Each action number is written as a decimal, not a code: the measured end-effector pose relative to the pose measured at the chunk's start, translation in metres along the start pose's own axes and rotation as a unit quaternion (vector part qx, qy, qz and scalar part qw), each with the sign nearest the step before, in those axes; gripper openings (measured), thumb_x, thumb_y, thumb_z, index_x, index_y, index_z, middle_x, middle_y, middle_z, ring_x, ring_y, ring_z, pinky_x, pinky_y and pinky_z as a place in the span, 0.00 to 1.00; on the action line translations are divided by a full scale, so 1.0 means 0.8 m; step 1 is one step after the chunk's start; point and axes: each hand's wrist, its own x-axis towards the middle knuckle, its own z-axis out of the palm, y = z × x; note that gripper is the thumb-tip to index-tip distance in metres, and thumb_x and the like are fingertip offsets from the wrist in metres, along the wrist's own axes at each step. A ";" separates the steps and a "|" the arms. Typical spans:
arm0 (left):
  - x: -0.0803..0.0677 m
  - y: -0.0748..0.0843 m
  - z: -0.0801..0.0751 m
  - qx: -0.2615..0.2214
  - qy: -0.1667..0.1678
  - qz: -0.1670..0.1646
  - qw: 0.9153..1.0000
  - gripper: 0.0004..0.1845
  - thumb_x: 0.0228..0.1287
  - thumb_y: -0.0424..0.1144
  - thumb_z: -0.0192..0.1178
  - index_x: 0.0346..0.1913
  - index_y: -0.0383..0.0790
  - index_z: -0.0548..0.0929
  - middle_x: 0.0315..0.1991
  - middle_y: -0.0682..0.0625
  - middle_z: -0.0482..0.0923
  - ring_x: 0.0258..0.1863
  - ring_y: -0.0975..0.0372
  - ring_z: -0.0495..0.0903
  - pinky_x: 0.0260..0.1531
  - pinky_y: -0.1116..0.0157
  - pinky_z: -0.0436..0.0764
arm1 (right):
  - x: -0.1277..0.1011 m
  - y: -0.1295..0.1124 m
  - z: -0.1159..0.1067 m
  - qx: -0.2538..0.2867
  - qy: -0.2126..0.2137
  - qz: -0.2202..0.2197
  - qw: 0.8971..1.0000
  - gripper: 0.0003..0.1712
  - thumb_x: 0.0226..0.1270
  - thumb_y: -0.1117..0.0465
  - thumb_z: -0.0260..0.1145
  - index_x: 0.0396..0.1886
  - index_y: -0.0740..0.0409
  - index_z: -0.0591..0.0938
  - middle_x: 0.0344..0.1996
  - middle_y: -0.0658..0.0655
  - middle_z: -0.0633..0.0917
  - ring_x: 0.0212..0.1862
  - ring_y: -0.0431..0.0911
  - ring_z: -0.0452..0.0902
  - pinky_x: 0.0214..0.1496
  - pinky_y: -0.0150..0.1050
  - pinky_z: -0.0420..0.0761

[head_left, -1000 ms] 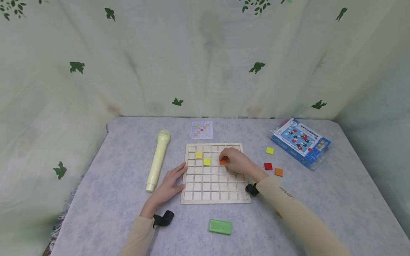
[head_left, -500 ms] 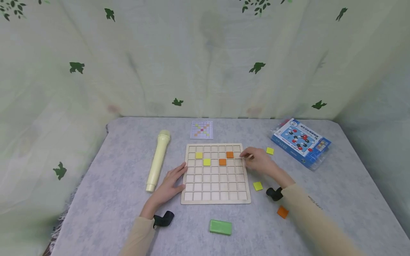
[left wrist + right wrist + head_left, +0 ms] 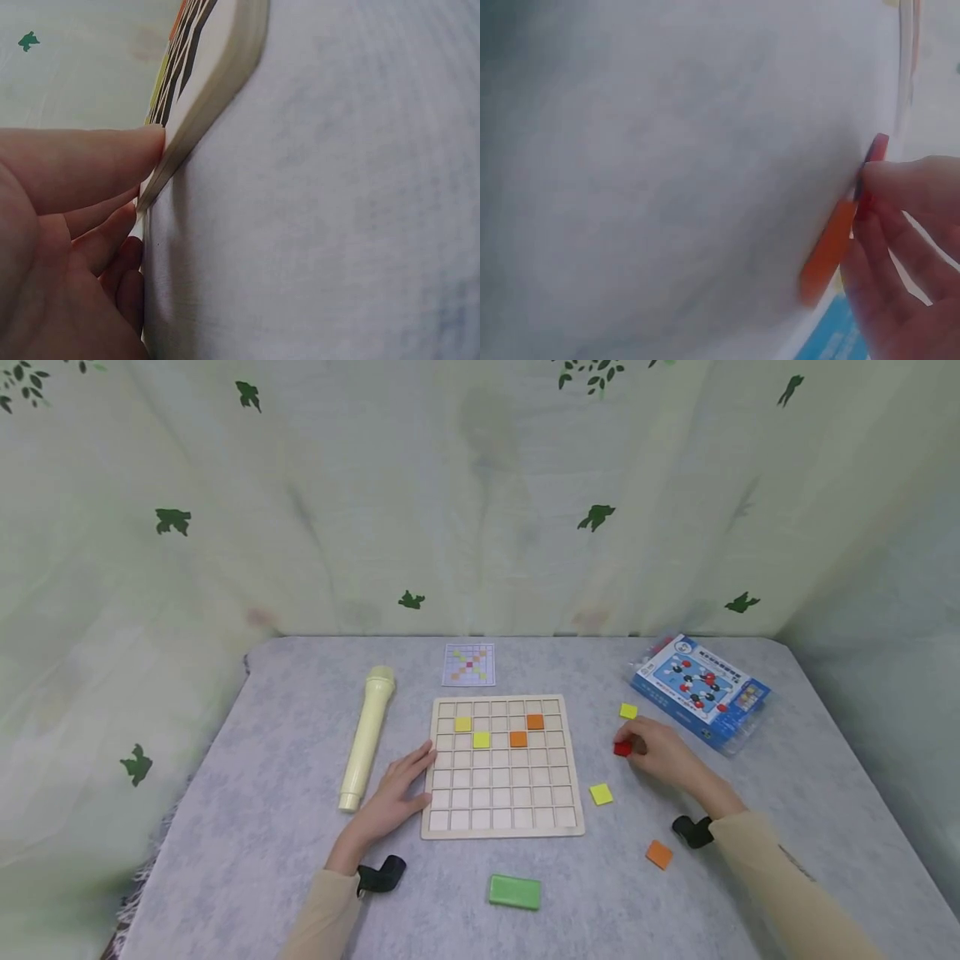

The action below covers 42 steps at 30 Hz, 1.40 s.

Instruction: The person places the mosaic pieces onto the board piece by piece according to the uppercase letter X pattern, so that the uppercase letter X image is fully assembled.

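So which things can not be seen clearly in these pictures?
- Orange tile by the right hand: hidden under the hand in the head view; only a blurred strip in the right wrist view.
- Red tile: fingers cover part of it, so the grip is unclear.
- Pattern card: too small to read, head view.
- Wooden board: only its edge shows in the left wrist view, cut off at the top.

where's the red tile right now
In the head view the red tile lies on the table right of the wooden grid board, pinched by the right hand, just below a loose yellow tile.
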 end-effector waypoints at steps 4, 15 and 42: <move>0.000 0.001 0.000 -0.002 0.000 -0.003 1.000 0.33 0.58 0.29 0.57 0.67 0.35 0.59 0.69 0.46 0.48 0.66 0.49 0.45 0.58 0.47 0.48 | 0.015 -0.022 0.004 0.011 -0.003 -0.001 1.000 0.14 0.49 0.71 0.65 0.38 0.57 0.79 0.36 0.51 0.79 0.38 0.46 0.73 0.43 0.45 0.75; 0.000 -0.001 0.001 -0.008 0.004 -0.002 1.000 0.33 0.57 0.28 0.57 0.66 0.35 0.60 0.69 0.47 0.48 0.66 0.50 0.45 0.58 0.48 0.49 | 0.067 -0.123 0.052 0.052 -0.063 -0.087 0.993 0.13 0.53 0.72 0.62 0.39 0.56 0.80 0.36 0.48 0.78 0.40 0.43 0.72 0.41 0.37 0.73; 0.001 0.001 0.002 -0.002 0.002 -0.003 1.000 0.32 0.58 0.28 0.57 0.66 0.35 0.59 0.69 0.47 0.48 0.66 0.50 0.45 0.59 0.48 0.47 | 0.090 -0.151 0.083 -0.002 -0.060 -0.123 0.991 0.15 0.54 0.72 0.53 0.38 0.55 0.81 0.36 0.47 0.78 0.40 0.39 0.71 0.44 0.33 0.71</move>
